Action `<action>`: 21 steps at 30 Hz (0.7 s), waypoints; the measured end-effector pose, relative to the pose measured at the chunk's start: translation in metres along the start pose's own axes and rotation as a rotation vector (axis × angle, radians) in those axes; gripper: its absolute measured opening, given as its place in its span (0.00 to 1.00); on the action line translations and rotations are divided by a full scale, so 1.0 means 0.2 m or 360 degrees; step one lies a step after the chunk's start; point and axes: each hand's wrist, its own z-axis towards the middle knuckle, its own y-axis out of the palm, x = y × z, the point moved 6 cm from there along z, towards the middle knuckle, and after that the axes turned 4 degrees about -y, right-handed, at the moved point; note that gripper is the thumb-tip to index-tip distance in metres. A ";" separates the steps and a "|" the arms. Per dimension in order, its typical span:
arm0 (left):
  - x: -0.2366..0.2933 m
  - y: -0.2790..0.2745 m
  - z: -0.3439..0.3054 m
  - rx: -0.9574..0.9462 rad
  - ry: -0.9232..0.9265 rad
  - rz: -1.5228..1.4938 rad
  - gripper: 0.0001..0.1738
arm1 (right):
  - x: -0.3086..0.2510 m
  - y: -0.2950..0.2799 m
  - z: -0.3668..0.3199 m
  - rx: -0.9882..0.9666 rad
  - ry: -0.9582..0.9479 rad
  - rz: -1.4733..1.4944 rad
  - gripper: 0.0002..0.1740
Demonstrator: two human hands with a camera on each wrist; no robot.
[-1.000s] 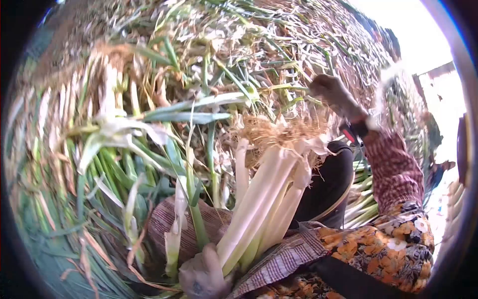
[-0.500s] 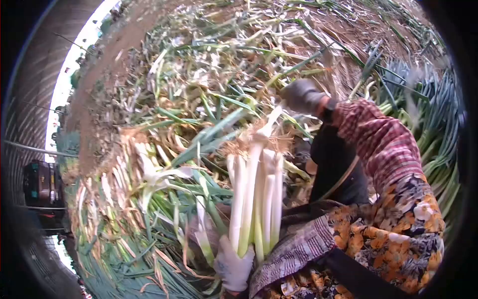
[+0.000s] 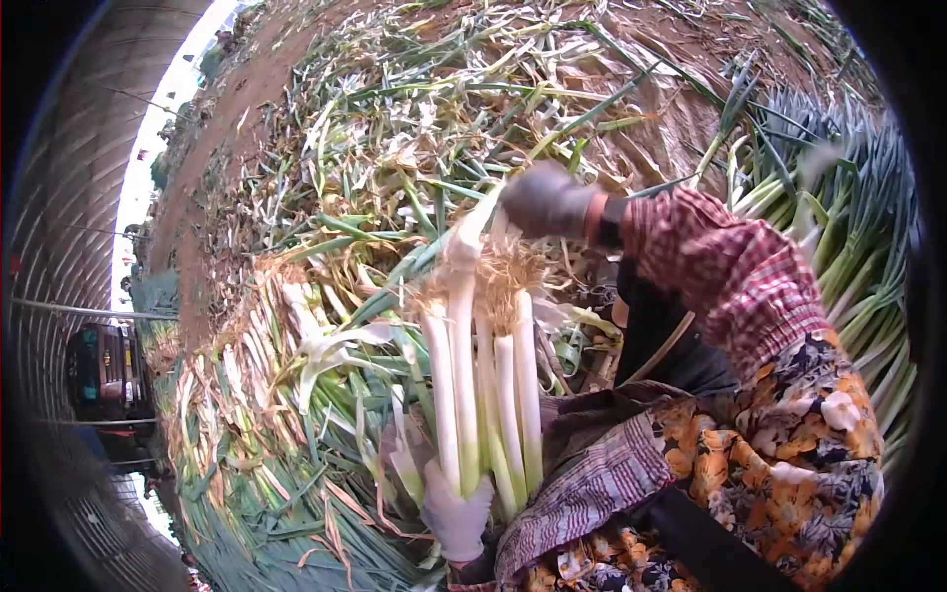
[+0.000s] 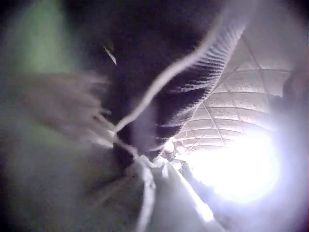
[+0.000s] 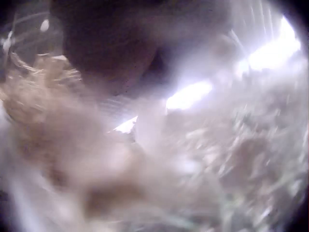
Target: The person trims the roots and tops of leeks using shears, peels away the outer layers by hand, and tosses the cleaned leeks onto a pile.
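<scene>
My gloved left hand (image 3: 459,513) grips a bunch of thick green onions (image 3: 449,395) low down, where the white shafts turn green. The shafts stand nearly upright, with their brown, stringy roots (image 3: 508,271) on top. Just above the roots is my right hand (image 3: 547,200), in a grey glove with curled fingers. It pinches a pale outer leaf (image 3: 478,219) that stretches up from the top of one onion. Blurred roots (image 5: 41,89) show close up in the right wrist view. Most of the left wrist view is dark and blurred.
A heap of onions (image 3: 266,414) lies on the left, and more with long green leaves (image 3: 838,247) on the right. Peeled leaves (image 3: 395,138) litter the ground ahead. A dark vehicle-like shape (image 3: 104,370) stands far left under an arched roof (image 3: 59,217).
My right hand has come left and slightly down, from the right side to over the roots. The head view has turned, and the bunch now stands more upright in my left hand.
</scene>
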 end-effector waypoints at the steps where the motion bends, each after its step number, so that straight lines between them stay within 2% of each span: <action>1: 0.01 -0.02 -0.02 0.0039 0.0020 -0.0004 0.30 | 0.13 -0.08 0.04 -0.0168 0.0320 -0.0532 0.11; 2: -0.05 -0.02 -0.02 0.0041 0.0028 0.0038 0.28 | 0.23 -0.12 0.00 0.0196 0.0306 -0.0232 0.14; 4: -0.13 -0.01 -0.02 0.0036 -0.0088 -0.0218 0.31 | 0.27 -0.03 -0.09 -0.0092 0.0017 0.0035 0.25; 5: -0.12 -0.02 -0.02 0.0077 -0.0079 -0.0367 0.31 | 0.24 0.09 -0.20 -0.0261 0.0021 0.0516 0.32; 7: -0.12 -0.01 0.01 0.0021 -0.0080 -0.0443 0.31 | -0.02 0.17 -0.35 -0.0677 0.0105 0.0760 0.37; 9: -0.13 -0.01 0.01 0.0000 -0.0092 -0.0508 0.31 | -0.23 0.38 -0.34 -0.1011 0.0115 0.0727 0.31; 10: -0.14 -0.01 0.01 0.0000 -0.0093 -0.0497 0.31 | -0.24 0.69 -0.26 -0.1072 0.0024 0.0919 0.26; 12: -0.12 -0.02 0.01 0.0039 -0.0084 -0.0406 0.31 | -0.26 0.84 -0.15 -0.0076 -0.0247 0.0749 0.17; 13: -0.10 -0.02 0.02 0.0067 -0.0114 -0.0445 0.31 | -0.26 0.83 -0.12 0.0258 -0.0371 0.0692 0.11; 15: -0.10 -0.02 0.00 0.0064 -0.0174 -0.0402 0.30 | -0.07 0.59 -0.03 -0.0390 0.0267 0.0363 0.12; 17: -0.10 -0.01 0.02 0.0027 -0.0198 -0.0255 0.29 | 0.27 0.58 0.18 -0.0247 0.0609 0.0201 0.14; 18: -0.09 -0.01 0.01 0.0018 -0.0221 -0.0163 0.30 | 0.49 0.61 0.24 0.0184 0.0626 0.0286 0.17; 20: -0.03 -0.03 0.03 0.0016 -0.0249 0.0025 0.30 | 0.43 0.03 0.24 0.0341 0.0670 0.0719 0.19; 21: -0.04 -0.03 0.05 0.0024 -0.0241 0.0037 0.30 | 0.52 -0.01 0.34 0.0340 0.0538 0.0528 0.17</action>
